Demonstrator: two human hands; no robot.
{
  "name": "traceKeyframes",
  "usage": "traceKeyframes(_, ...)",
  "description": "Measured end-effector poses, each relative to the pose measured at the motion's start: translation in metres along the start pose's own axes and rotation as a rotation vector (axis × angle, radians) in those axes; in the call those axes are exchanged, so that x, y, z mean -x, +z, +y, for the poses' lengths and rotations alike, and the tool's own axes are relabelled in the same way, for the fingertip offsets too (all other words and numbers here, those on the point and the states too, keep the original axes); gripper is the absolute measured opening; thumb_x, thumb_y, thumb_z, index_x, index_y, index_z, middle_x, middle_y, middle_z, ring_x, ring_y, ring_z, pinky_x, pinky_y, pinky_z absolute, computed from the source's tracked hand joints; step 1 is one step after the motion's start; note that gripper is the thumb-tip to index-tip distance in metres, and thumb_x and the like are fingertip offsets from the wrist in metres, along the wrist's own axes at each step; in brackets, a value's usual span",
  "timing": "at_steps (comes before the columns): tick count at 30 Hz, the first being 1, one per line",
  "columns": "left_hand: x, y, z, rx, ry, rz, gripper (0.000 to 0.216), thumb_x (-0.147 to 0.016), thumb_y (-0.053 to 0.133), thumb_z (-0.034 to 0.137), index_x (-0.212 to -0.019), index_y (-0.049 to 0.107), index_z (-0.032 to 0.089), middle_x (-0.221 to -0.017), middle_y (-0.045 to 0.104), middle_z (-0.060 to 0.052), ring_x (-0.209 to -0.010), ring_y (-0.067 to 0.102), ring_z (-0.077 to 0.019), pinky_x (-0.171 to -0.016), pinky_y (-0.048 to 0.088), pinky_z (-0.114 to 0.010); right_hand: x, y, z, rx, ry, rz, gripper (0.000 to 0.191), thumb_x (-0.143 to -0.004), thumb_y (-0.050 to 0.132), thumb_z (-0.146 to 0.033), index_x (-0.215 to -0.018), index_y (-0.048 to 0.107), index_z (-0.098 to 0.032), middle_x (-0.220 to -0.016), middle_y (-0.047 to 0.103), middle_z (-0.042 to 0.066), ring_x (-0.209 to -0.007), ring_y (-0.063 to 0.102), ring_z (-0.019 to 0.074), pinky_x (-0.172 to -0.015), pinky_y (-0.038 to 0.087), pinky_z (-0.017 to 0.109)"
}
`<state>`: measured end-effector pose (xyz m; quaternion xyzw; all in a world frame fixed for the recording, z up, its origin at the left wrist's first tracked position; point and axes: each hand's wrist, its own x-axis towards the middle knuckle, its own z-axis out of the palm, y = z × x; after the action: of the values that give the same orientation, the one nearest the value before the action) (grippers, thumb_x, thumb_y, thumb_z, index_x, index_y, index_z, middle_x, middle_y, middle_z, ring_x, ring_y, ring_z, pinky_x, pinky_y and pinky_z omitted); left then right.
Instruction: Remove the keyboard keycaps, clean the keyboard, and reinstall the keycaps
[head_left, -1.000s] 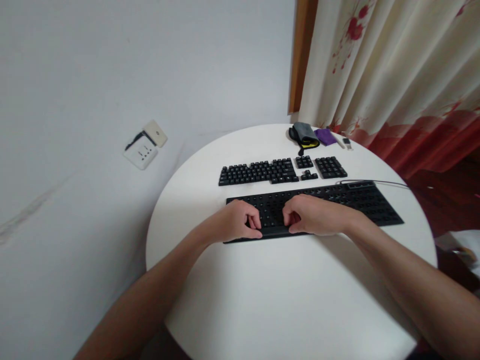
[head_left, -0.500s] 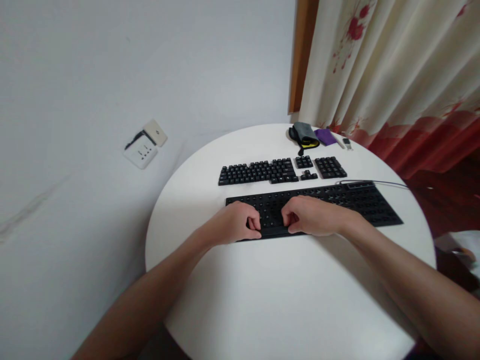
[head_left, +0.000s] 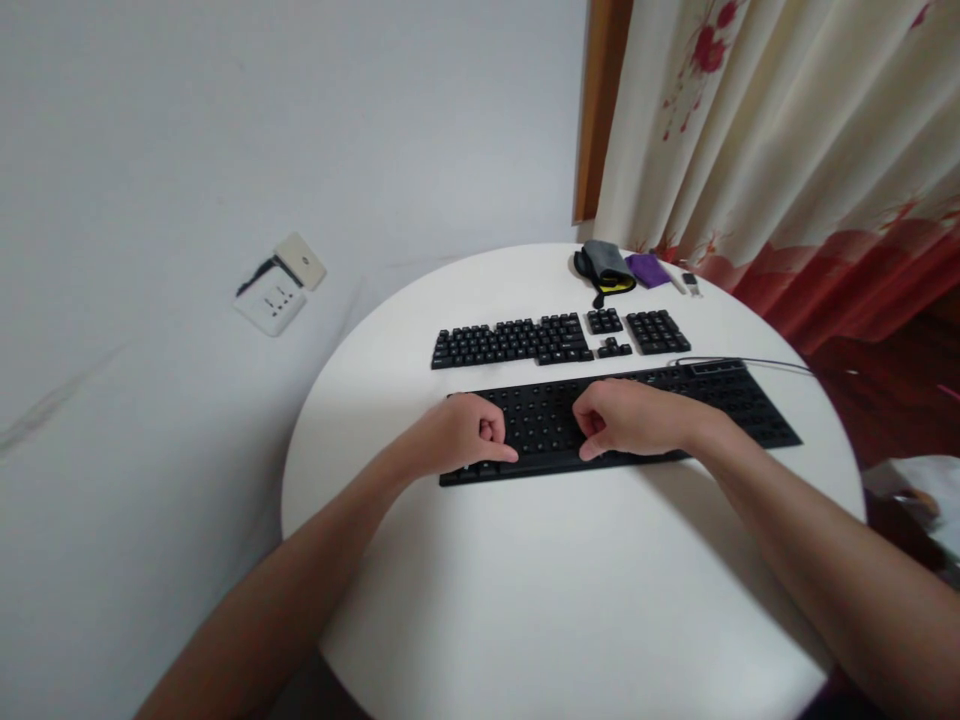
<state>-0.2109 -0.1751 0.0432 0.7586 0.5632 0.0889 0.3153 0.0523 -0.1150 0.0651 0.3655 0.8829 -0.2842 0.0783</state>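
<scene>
A black keyboard (head_left: 540, 415) lies across the table, its key positions largely bare of caps. Along its front edge runs a long space bar (head_left: 546, 463). Over the keyboard's left part is my left hand (head_left: 461, 432), fingers curled and thumb stretched towards the space bar's left end. My right hand (head_left: 634, 415) rests over the middle, fingers curled in, thumb tip by the bar's right end. Nothing shows in either hand. Below my left hand, a few keycaps (head_left: 470, 470) sit in the front row. Behind the keyboard, loose black keycaps (head_left: 514, 342) lie grouped in keyboard layout.
Further right are a small keycap block (head_left: 604, 321), arrow caps (head_left: 613, 347) and number-pad caps (head_left: 658, 332). A cable (head_left: 750, 360) leaves the keyboard's back. A grey pouch (head_left: 607, 262), a purple cloth (head_left: 647, 270) and a small tool (head_left: 691, 284) lie at the round table's (head_left: 525, 580) far edge.
My hands have moved slightly apart, the left one leftwards and the right one a little rightwards, uncovering more of the keyboard's middle. The view has shifted slightly.
</scene>
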Motion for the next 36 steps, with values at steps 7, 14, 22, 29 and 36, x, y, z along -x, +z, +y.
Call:
traceKeyframes(7,-0.002,0.004,-0.001,-0.02,-0.031,-0.01,0.028,-0.071,0.077,0.041,-0.067,0.063,0.017,-0.06,0.06,0.003,-0.054,0.049,-0.0093,-0.052,0.027,-0.023,-0.002,0.004,-0.004,0.046,0.047,0.019,0.019,-0.071,0.08,-0.035,-0.072,0.067,-0.021,-0.076,0.068,0.002,-0.072,0.059,0.0187,-0.06,0.035,0.027)
traceKeyframes(14,-0.004,0.013,0.009,0.011,-0.03,0.093,0.035,-0.076,0.073,0.051,-0.069,0.065,0.017,-0.061,0.059,0.001,-0.055,0.047,-0.0098,-0.053,0.027,-0.024,-0.002,0.003,-0.001,0.015,-0.001,-0.005,0.025,-0.076,0.074,-0.046,-0.077,0.07,-0.021,-0.078,0.069,0.004,-0.071,0.06,0.0188,-0.059,0.035,0.028)
traceKeyframes(22,-0.005,0.022,0.021,-0.1,-0.052,0.126,0.035,-0.07,0.078,0.049,-0.066,0.061,0.018,-0.065,0.061,0.002,-0.057,0.048,-0.0106,-0.053,0.026,-0.025,-0.005,0.011,-0.013,0.119,0.115,0.075,0.033,-0.076,0.072,-0.054,-0.077,0.068,-0.021,-0.08,0.068,0.007,-0.074,0.061,0.0231,-0.063,0.035,0.03)
traceKeyframes(29,-0.006,0.025,0.018,-0.045,-0.032,0.117,0.034,-0.075,0.075,0.05,-0.07,0.064,0.018,-0.065,0.061,0.002,-0.057,0.049,-0.011,-0.054,0.028,-0.025,-0.003,0.009,-0.014,0.076,0.097,0.076,0.039,-0.074,0.072,-0.06,-0.073,0.065,-0.022,-0.08,0.069,0.005,-0.074,0.061,0.0224,-0.059,0.034,0.03)
traceKeyframes(36,-0.008,0.027,0.023,-0.125,0.088,0.176,0.027,-0.08,0.073,0.041,-0.071,0.063,0.018,-0.069,0.062,0.001,-0.063,0.053,-0.0124,-0.06,0.035,-0.026,-0.004,0.011,-0.014,0.077,0.135,0.064,0.036,-0.071,0.075,-0.056,-0.075,0.066,-0.022,-0.081,0.068,0.005,-0.073,0.06,0.0212,-0.062,0.035,0.029)
